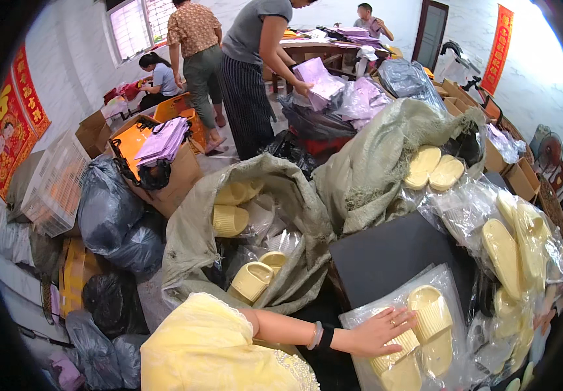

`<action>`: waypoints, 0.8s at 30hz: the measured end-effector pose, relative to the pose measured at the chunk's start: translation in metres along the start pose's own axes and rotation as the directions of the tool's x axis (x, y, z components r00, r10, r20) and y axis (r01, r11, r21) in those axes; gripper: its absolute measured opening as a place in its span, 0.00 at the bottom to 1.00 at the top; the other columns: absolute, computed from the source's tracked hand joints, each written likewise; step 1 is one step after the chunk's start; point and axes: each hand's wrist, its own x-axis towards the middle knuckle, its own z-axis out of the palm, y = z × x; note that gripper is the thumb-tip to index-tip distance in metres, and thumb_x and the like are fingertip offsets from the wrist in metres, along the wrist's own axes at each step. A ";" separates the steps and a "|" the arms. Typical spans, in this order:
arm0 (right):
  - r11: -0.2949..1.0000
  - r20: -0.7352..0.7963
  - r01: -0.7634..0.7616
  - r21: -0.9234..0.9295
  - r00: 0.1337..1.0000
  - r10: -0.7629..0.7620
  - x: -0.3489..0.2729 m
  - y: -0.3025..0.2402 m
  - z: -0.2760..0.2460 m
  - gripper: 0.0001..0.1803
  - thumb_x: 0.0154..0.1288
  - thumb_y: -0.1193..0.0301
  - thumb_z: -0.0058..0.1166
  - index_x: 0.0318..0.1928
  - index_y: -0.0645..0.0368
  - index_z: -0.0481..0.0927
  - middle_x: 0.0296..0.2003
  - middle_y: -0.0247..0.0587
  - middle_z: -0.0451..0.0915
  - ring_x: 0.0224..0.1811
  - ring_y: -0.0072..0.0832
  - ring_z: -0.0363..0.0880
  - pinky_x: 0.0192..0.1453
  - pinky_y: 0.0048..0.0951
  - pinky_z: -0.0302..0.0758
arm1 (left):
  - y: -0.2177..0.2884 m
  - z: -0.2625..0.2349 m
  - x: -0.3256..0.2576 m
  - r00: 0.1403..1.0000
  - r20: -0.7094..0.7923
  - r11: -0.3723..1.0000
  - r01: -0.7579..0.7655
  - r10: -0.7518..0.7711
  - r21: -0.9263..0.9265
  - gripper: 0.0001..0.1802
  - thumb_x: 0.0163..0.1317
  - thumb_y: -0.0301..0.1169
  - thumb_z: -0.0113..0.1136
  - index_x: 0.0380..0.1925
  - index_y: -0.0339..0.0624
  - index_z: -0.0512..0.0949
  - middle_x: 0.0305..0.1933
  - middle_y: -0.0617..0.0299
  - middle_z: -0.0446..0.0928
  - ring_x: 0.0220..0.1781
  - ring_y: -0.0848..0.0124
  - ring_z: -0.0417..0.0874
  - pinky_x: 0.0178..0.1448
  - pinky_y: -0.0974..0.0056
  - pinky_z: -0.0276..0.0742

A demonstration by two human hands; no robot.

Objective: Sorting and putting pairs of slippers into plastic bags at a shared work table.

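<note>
My left hand [382,332] lies palm down with fingers stretched out on a clear plastic bag [353,317] at the lower right. Inside the bag are pale yellow ribbed slippers [430,311], laid side by side. The bag rests by a dark flat surface [405,251]. More yellow slippers in clear bags [503,257] are piled to its right. My right hand does not show plainly. At the right rim, a bit of skin [545,320] shows beside the bagged slippers; whose it is I cannot tell.
Ahead, an open woven sack [307,215] holds yellow slippers; another sack [366,163] leans beside it, with two slippers [434,168] at its mouth. Black bags [109,202] and a cardboard box [174,179] stand left. A standing co-worker [252,72] handles purple packets [319,83]; others work behind.
</note>
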 end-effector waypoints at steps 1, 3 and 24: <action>0.996 -0.068 0.078 0.038 0.995 -0.075 -0.002 0.000 0.003 0.29 0.71 0.55 0.40 0.64 0.61 0.61 0.46 0.45 0.77 0.39 0.30 0.75 0.42 0.26 0.73 | 0.000 0.001 -0.001 1.000 -0.021 1.000 -0.002 0.002 -0.006 0.37 0.69 0.52 0.35 0.69 0.40 0.46 0.74 0.47 0.43 0.74 0.49 0.46 0.73 0.48 0.43; 0.978 -0.033 -0.082 -0.191 0.996 0.077 -0.007 -0.016 0.006 0.23 0.67 0.64 0.50 0.58 0.63 0.70 0.48 0.44 0.74 0.40 0.31 0.74 0.45 0.26 0.71 | -0.002 0.005 0.000 0.999 -0.049 1.000 -0.001 0.000 -0.006 0.37 0.67 0.52 0.39 0.69 0.40 0.48 0.73 0.47 0.46 0.72 0.47 0.49 0.72 0.47 0.45; 0.989 0.143 -0.146 0.021 0.979 0.142 0.051 0.044 0.001 0.29 0.68 0.66 0.45 0.66 0.62 0.57 0.47 0.40 0.72 0.36 0.22 0.76 0.35 0.22 0.74 | -0.009 -0.014 -0.011 0.986 -0.142 0.993 0.096 -0.087 0.061 0.34 0.61 0.45 0.50 0.62 0.33 0.61 0.67 0.44 0.59 0.70 0.47 0.55 0.70 0.45 0.49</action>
